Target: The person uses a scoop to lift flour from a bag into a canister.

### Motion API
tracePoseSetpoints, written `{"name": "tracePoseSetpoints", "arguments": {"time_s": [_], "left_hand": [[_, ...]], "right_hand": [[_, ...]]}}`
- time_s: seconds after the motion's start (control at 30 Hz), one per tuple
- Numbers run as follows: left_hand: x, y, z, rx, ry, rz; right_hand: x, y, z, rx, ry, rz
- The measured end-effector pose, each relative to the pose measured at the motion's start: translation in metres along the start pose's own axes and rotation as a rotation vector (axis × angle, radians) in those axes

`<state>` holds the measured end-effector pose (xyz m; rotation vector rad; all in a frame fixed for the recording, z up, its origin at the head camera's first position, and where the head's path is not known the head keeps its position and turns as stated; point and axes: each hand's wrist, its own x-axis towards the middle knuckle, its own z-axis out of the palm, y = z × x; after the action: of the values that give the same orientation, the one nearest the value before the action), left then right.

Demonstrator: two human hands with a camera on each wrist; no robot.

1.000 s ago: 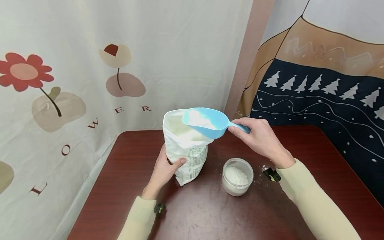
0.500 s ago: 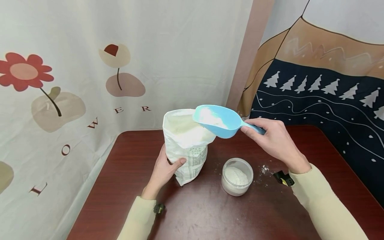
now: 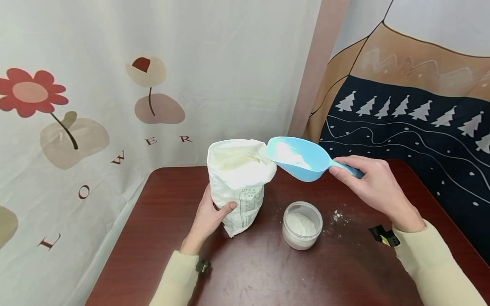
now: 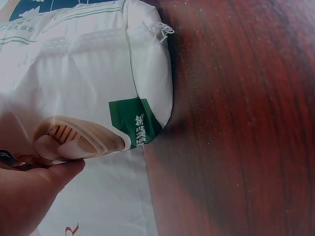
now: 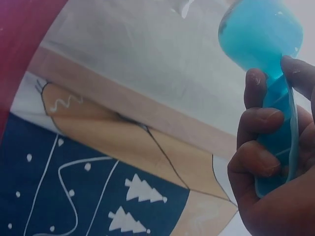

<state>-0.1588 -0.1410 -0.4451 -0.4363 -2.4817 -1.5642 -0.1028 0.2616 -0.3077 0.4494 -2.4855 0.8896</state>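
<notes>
My left hand [image 3: 208, 219] grips the side of a white bag [image 3: 245, 204] of white powder, its mouth gaping upward. In the left wrist view the bag [image 4: 83, 73] bears a green label and a printed picture, with the thumb across its side. My right hand [image 3: 377, 187] holds the handle of a light blue scoop [image 3: 314, 159] carrying white powder. The scoop's front lip is right at the bag's right rim. Curled fingers wrap the ribbed handle [image 5: 278, 130] in the right wrist view. Below the scoop, a clear round tub [image 3: 302, 244] stands partly filled with white powder.
The dark red-brown table [image 3: 160, 225] carries some spilled powder [image 3: 337, 216] to the right of the tub. Printed curtains hang behind it, a white one [image 3: 229, 85] with flowers and a dark blue one [image 3: 413, 131] with trees.
My right hand has moved right with the powder-laden scoop, from over the bag's mouth to its right rim. The left hand and bag have stayed in place, as has the tub.
</notes>
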Motion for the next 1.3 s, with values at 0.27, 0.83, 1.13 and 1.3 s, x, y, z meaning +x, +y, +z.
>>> {"name": "tracePoseSetpoints", "arguments": {"time_s": [0.27, 0.83, 1.13, 1.3], "left_hand": [[0.0, -0.001, 0.0, 0.011, 0.001, -0.002], [0.0, 0.0, 0.0, 0.016, -0.005, -0.003], [0.0, -0.001, 0.0, 0.016, -0.002, -0.003], [0.0, -0.001, 0.0, 0.018, -0.005, -0.016]], "right_hand": [[-0.018, 0.015, -0.013, -0.037, -0.012, 0.029], [-0.05, 0.039, -0.027, -0.089, -0.073, 0.012], [-0.058, 0.047, -0.029, -0.099, -0.085, -0.004], [-0.062, 0.053, -0.032, -0.076, -0.113, -0.04]]}}
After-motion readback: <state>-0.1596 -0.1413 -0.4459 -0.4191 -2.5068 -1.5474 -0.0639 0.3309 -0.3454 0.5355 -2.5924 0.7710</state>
